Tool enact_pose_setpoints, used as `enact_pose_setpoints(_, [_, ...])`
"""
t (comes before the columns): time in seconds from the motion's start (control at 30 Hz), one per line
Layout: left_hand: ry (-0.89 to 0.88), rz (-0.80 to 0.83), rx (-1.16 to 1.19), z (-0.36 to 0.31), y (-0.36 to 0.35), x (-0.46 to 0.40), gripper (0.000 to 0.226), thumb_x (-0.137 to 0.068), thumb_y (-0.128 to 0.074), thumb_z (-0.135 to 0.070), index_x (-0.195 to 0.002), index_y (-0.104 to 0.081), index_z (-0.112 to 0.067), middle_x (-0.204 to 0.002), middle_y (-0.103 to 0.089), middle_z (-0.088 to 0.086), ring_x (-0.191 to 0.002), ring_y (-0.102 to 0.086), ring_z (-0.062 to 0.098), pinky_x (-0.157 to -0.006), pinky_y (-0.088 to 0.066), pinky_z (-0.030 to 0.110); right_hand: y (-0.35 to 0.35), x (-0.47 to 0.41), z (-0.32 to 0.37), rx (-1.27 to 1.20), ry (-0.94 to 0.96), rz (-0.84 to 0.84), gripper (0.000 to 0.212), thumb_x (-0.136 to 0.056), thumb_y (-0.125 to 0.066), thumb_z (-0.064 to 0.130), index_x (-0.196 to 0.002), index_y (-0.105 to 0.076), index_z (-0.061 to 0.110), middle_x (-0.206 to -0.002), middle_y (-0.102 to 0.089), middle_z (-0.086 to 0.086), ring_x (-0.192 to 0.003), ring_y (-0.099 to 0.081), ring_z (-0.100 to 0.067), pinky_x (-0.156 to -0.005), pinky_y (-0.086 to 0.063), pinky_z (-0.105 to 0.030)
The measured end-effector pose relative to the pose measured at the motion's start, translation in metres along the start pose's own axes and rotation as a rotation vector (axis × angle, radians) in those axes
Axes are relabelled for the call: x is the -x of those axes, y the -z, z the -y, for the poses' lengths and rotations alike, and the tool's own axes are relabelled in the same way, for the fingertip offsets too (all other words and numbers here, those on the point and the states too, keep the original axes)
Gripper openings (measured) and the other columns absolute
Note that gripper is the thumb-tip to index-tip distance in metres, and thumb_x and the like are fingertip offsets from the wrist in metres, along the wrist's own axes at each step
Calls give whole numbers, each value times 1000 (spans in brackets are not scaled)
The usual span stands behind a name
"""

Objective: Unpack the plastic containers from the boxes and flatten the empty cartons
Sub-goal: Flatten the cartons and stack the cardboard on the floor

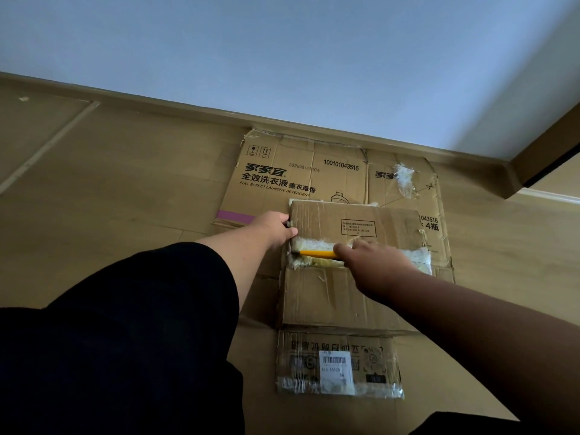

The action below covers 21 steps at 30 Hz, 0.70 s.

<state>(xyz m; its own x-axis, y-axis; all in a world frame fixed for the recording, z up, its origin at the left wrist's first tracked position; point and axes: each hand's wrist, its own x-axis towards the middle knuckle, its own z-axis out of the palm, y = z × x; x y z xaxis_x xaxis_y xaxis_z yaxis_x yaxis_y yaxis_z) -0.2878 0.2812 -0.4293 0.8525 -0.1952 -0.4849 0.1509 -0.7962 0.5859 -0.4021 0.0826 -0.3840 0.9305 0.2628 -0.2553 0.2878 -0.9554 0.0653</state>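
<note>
Cardboard surrounds your work on the floor: a flattened detergent carton (301,180) lies against the wall beyond the taped box (354,265), and a smaller flat piece with a barcode label (337,364) lies just below it. Your left hand (274,229) clamps the box's left edge, while your right hand (373,265) is closed on a yellow cutter (317,254) laid along the taped seam. Its tip is too small to make out, and your right hand covers its handle.

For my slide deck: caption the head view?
Left hand steadies taped carton while right hand runs yellow cutter along its seam.
</note>
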Motion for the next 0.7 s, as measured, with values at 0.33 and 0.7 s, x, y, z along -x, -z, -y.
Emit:
enact_pose_setpoints(0.33, [6, -21, -59, -3, -3, -2, 59, -97, -58, -34, -150, -39, -17, -152, -43, 7, -139, -41, 29, -113, -35, 39, 13, 0, -7, 27, 5, 45, 39, -95, -52, 14, -131, -42, 27, -102, -60, -1, -82, -61, -19, -69, -59, -37])
enact_pose_setpoints(0.7, [18, -34, -85, -2, -5, -4, 58, -98, -57, -34, -150, -38, -19, -153, -42, 6, -138, -41, 29, -111, -36, 38, 6, 6, -20, 18, -63, 82, 34, -97, -50, 15, -128, -46, 27, -100, -58, 0, -78, -59, -17, -67, -59, -35])
